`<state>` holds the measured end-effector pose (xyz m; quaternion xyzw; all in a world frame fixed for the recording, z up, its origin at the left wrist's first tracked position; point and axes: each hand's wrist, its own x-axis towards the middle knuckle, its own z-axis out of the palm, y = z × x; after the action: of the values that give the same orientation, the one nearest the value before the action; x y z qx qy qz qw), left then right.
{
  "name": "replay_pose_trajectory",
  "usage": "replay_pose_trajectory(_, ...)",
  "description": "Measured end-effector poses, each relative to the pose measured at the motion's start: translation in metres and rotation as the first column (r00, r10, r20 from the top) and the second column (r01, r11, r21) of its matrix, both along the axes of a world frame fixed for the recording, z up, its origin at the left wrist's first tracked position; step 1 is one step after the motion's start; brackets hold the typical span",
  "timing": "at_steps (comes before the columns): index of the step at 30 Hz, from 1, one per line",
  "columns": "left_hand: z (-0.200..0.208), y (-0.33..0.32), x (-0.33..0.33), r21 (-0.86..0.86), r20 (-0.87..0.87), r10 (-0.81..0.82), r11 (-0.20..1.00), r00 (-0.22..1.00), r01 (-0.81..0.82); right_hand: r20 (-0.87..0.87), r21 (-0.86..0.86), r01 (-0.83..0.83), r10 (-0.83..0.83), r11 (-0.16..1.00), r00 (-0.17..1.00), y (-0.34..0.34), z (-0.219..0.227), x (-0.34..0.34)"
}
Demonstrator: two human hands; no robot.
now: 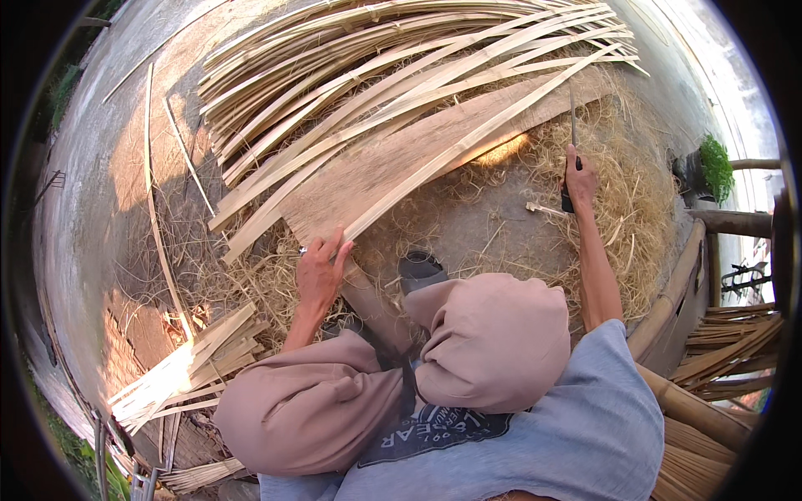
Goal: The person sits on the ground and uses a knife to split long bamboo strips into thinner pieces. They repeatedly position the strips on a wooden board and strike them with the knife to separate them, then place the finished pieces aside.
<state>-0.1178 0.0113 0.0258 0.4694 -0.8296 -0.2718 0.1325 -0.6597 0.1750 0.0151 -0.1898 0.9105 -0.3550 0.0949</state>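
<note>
My left hand (319, 274) grips the near end of a long pale bamboo strip (472, 146). The strip slants away to the upper right, over a flat wooden board (372, 179). Off to the right, my right hand (580, 180) is closed round the black handle of a knife (573, 117). Its narrow blade points away from me, close to the board's far right end, above a heap of thin shavings. Beyond the board lies a big pile of bamboo strips (334, 79), some crossing its far edge.
Curly shavings (626, 209) cover the floor on the right. Cut strips (188, 367) lie stacked at the lower left, with single strips (152, 192) farther off. Bamboo poles (672, 288) and more strips (727, 351) stand at the right, near a green plant (716, 167).
</note>
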Motion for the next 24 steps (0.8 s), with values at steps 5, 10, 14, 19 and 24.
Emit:
replay_pose_trajectory(5,0.051,-0.07,-0.005,-0.084,0.214,-0.292,0.945,0.932,0.316,0.379,-0.152,-0.333,0.366,0.931,0.85,0.006,0.008,0.152)
replay_pose_trajectory(10,0.138,-0.142,-0.107,0.231,0.232,-0.399,0.909,0.887,0.348,0.377,-0.177,-0.834,0.819,0.522,0.433,0.018,-0.001,0.273)
replay_pose_trajectory(14,0.083,-0.128,-0.211,0.229,0.353,-0.493,0.869,0.795,0.438,0.391,-0.383,-0.859,0.902,0.34,0.183,-0.018,0.02,0.328)
replay_pose_trajectory(19,-0.029,-0.06,-0.288,-0.131,0.174,-0.169,0.972,0.97,0.193,0.628,-0.449,-0.707,0.756,0.547,0.186,-0.034,0.019,0.328)
replay_pose_trajectory(24,-0.045,-0.048,-0.333,-0.063,0.019,-0.104,0.992,0.994,0.105,0.649,-0.334,-0.352,0.484,0.874,0.587,-0.031,-0.011,0.295)
